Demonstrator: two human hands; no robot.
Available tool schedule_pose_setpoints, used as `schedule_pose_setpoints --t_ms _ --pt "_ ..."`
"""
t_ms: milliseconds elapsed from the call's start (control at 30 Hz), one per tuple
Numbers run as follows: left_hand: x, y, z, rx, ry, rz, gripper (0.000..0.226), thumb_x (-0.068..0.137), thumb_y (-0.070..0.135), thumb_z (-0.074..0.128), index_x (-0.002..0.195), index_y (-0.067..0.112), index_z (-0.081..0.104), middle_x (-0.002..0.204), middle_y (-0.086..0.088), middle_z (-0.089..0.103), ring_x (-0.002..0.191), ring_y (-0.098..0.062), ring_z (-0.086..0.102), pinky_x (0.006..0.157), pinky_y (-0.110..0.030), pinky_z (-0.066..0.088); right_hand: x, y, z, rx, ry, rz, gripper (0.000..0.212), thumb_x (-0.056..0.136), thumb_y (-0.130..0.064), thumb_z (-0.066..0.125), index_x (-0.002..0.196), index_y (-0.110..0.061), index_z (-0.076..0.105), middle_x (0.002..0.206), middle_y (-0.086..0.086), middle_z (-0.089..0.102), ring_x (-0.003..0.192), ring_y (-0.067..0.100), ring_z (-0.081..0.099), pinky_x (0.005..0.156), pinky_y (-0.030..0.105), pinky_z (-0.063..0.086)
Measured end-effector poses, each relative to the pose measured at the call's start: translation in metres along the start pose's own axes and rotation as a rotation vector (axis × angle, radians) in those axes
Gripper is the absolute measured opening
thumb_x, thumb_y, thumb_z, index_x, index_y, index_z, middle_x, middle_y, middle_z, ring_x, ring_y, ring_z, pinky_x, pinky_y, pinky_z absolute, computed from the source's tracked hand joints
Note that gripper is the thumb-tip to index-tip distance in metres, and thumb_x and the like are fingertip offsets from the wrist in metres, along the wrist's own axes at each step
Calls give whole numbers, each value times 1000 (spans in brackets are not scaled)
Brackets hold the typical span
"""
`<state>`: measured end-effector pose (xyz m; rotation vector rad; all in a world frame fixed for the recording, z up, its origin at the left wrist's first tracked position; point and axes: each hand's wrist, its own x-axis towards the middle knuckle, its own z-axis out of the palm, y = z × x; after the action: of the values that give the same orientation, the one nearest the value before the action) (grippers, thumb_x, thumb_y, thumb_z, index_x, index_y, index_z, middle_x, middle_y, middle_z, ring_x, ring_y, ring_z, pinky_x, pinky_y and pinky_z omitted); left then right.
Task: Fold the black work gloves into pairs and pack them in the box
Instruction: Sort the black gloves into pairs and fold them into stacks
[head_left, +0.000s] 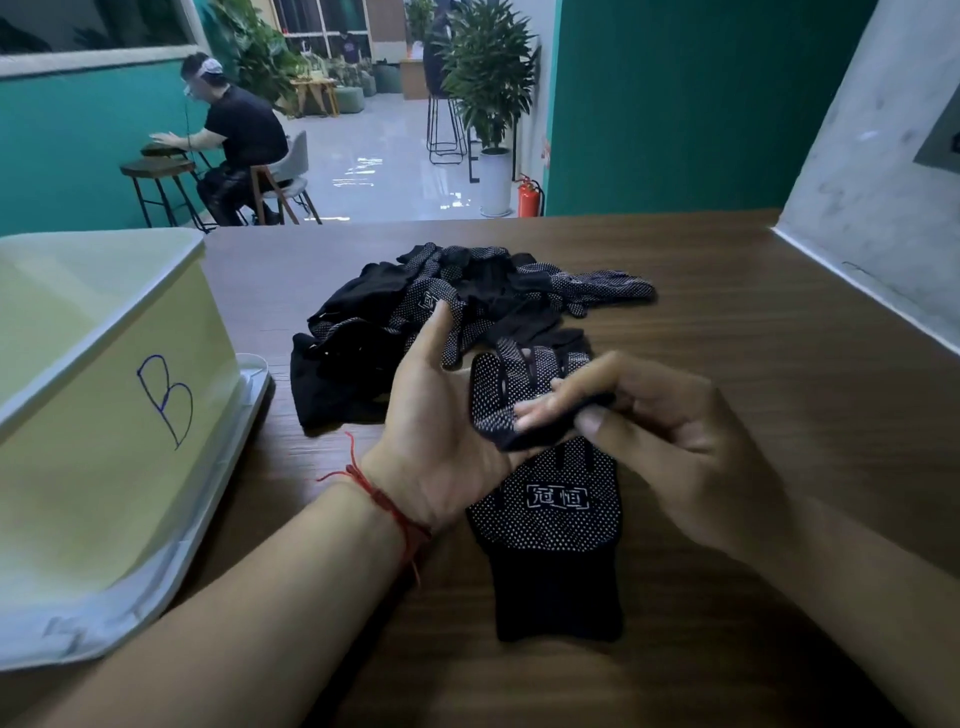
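A black work glove with white dots (553, 525) lies palm up on the wooden table (727, 364), cuff towards me. Its finger end is bent upward and back. My right hand (660, 441) pinches that folded finger part between thumb and fingertips. My left hand (441, 431) stands edge-on beside the glove, palm facing right, fingers touching the folded part. A loose pile of black gloves (447, 306) lies farther back on the table. The pale yellow box (104, 415) marked "B" stands at the left; its inside is not visible.
The box sits on a white lid or tray (197, 519) at the table's left. A grey wall (872, 218) bounds the table on the right. Beyond the far edge a person sits at stools (156, 171), and a potted plant (488, 93) stands on the floor.
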<state>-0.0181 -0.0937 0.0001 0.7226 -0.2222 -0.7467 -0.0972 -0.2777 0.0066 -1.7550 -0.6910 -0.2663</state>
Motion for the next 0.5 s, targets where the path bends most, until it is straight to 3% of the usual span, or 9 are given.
schedule_pose_setpoints --t_ms 100,167,333,433,500 --pt "-2 -3 1 -25 24 22 88 99 74 41 140 0 61 138 -25 65 129 -41 63 115 -52 46 -1 6 -5 -227 -136 -109 25 92 12 65 106 -5 77 114 2 81 123 16 73 114 40 50" --pt "-4 -6 -2 -32 44 59 83 99 72 43 135 0 62 132 -26 66 121 -41 66 115 -55 46 -1 8 -7 -301 -187 -156 30 85 15 71 104 -6 78 116 0 80 122 13 72 113 39 51" --pt "-1 -8 -5 -31 64 30 84 104 68 33 157 4 43 155 -26 50 144 -43 49 124 -56 33 -2 10 -8 -321 -254 -131 31 78 15 74 100 -6 80 111 -2 80 115 13 74 99 40 60" --pt "-1 -7 -9 -40 72 -11 84 105 67 32 154 2 48 156 -27 50 147 -43 45 128 -58 25 -2 8 -9 -286 -270 -91 30 80 14 72 99 -8 79 108 -2 81 108 15 77 93 40 62" --pt "-2 -7 -12 -4 81 -56 91 101 72 37 149 -4 52 151 -31 53 144 -46 49 125 -59 29 -3 7 -8 -297 -300 -73 30 81 11 72 101 -10 80 107 -3 81 106 15 77 91 40 62"
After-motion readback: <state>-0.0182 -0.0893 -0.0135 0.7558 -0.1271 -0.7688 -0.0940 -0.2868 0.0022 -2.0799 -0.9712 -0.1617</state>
